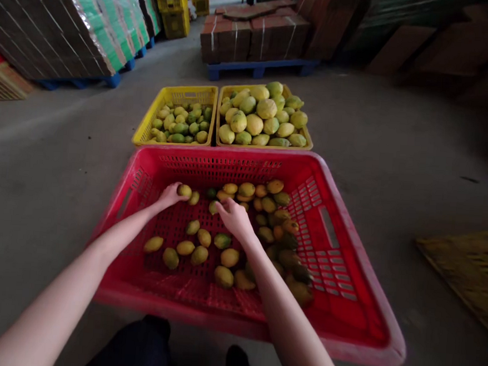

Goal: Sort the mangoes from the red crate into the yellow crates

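Note:
A large red plastic crate [349,257] with slotted walls stands in front of me, with many yellow-green lemons [224,276] loose on its floor, densest along the right side. My left hand [171,195] is at the crate's back left, its fingers closed round a lemon [184,190]; a second lemon [194,198] lies right beside it. Near the middle, my right hand [235,218] reaches down with bent fingers on a greenish lemon [213,207], which they partly cover. A dark green fruit [211,193] lies just behind that one.
Beyond the red crate stand two yellow crates: the left crate [141,125] has smaller lemons, the right is heaped with larger fruit [254,124]. Cartons [275,37] on a blue pallet [258,69] stand farther back. A wrapped stack [63,20] is at left, a yellow slatted piece [472,266] at right.

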Demonstrator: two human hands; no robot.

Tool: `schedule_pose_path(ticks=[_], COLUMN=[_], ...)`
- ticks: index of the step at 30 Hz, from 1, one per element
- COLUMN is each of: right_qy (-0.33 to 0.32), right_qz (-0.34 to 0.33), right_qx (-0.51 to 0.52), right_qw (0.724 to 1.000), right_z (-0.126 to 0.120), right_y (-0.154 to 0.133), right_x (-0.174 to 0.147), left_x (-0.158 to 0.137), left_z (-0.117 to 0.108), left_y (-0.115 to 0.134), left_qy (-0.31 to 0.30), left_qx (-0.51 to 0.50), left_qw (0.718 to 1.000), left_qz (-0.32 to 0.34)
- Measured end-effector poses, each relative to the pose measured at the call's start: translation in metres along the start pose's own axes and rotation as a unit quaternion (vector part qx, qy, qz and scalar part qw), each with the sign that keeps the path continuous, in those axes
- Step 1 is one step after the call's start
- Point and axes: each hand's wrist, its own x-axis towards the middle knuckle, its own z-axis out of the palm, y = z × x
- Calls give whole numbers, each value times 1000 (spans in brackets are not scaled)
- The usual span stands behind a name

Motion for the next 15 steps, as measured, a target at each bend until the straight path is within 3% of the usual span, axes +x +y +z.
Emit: schedule_pose_path(ticks=[1, 2, 3, 5, 7, 9, 10, 13, 15], right_qy=[-21, -54, -91, -151, -155, -103, -70, 13, 47], right_qz=[39, 82, 121, 158, 140, 129, 142, 207, 230], right_qx=[137, 275, 398, 574, 666, 708, 715, 709, 693], right_qw=[990, 957, 905, 789, 716, 687, 681, 673, 682], right_z=[0, -1, -2, -7, -14, -21, -25, -32, -33], right_y=[-1, -2, -4, -8, -12, -14, -13, -8, -3], right_x=[1, 1, -1, -7, -14, -19, -20, -17, -12], left_x=[-7, -16, -25, -47, -65, -72, -71, -49, -30], left_z=[-10, -21, -33, -59, -84, -102, -106, -97, -76], left_y=[10, 22, 35, 61, 82, 88, 85, 57, 32], left_qy=[17, 36, 63, 92, 43, 20, 26, 37, -4], left_qx=[-36, -80, -159, -318, -389, -390, -363, -157, -13], left_qw=[999, 996, 983, 929, 879, 862, 875, 967, 996], left_qz=[10, 29, 60, 164, 274, 324, 320, 197, 88])
